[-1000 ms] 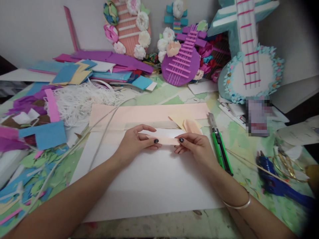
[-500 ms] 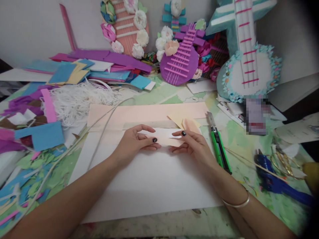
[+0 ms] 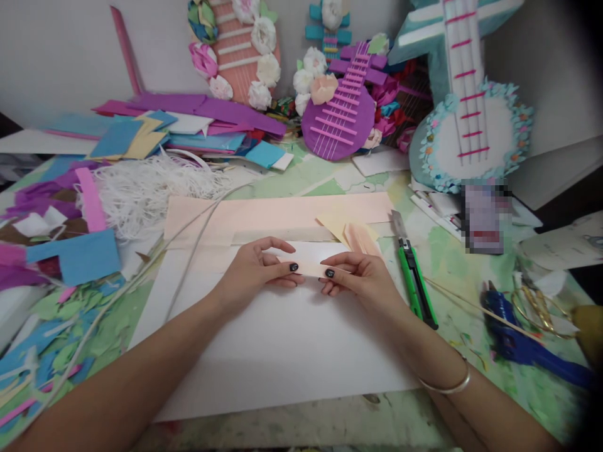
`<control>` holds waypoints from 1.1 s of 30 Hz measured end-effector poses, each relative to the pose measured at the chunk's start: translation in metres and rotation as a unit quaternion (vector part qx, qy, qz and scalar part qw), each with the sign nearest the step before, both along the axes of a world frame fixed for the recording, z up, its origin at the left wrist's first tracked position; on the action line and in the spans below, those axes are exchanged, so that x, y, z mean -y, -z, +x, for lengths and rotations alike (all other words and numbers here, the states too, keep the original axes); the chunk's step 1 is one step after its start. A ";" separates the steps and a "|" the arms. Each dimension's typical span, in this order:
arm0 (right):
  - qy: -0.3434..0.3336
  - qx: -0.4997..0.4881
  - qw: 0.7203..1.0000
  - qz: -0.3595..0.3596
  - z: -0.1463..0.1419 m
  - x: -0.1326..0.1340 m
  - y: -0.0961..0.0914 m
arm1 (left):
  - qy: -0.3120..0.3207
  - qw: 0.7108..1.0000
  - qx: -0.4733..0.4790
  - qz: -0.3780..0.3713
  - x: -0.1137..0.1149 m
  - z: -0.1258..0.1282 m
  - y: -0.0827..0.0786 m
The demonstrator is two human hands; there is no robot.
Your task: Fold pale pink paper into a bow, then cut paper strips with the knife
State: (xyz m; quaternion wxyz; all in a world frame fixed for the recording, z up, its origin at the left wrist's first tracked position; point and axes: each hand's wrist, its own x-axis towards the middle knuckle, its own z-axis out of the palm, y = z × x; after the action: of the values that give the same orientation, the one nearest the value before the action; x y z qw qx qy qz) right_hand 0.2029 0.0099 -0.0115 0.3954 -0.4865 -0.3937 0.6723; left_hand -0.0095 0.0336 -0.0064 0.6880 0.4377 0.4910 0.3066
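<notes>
A small pale peach paper strip [image 3: 311, 269] is stretched between my two hands, above a large white sheet [image 3: 282, 351]. My left hand [image 3: 257, 267] pinches its left end between thumb and fingers. At the other end my right hand [image 3: 355, 273] grips it, thumb on top, with a bracelet on that wrist. Fingers cover both ends of the strip. Behind my hands lies a long peach paper band [image 3: 282, 210]. Cut peach and yellow paper pieces [image 3: 360, 237] rest just beyond my right hand. A green utility knife [image 3: 414, 276], blade out, lies to its right.
A blue glue gun [image 3: 513, 336] and gold-handled scissors [image 3: 539, 307] are at the right. A white cord [image 3: 141, 270] runs across the left side, near tangled white string [image 3: 151, 188] and coloured scraps [image 3: 85, 254]. Decorated paper instruments [image 3: 342, 119] stand along the back.
My right hand has shifted slightly left, and its thumb has come down onto the strip's right end. The strip's free right corner is now covered. My left hand is nearly unmoved.
</notes>
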 end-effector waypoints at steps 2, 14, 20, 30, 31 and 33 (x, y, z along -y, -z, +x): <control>-0.004 0.006 1.000 -0.007 0.000 0.000 0.000 | 0.003 1.000 -0.008 0.005 0.000 0.000 0.000; 0.019 0.038 0.997 -0.057 0.003 0.000 0.004 | 0.002 0.999 -0.038 0.029 0.004 0.004 0.000; 0.047 0.050 0.997 -0.043 0.002 0.001 0.003 | -0.006 1.000 -0.005 0.001 0.001 0.002 0.002; 0.049 0.028 0.998 -0.012 0.004 0.001 0.005 | -0.045 0.998 0.032 -0.018 0.000 -0.003 0.006; 0.049 0.027 0.998 -0.009 0.004 0.001 0.005 | -0.047 0.998 0.037 -0.022 -0.001 -0.003 0.006; 0.052 0.030 0.998 -0.004 0.003 0.001 0.005 | -0.047 0.998 0.046 -0.024 -0.002 -0.003 0.007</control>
State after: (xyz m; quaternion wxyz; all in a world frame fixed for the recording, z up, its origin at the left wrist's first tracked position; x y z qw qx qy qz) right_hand 0.2056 0.0089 -0.0167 0.4154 -0.5280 -0.3770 0.6376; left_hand -0.0127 0.0351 -0.0131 0.7049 0.3829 0.4861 0.3467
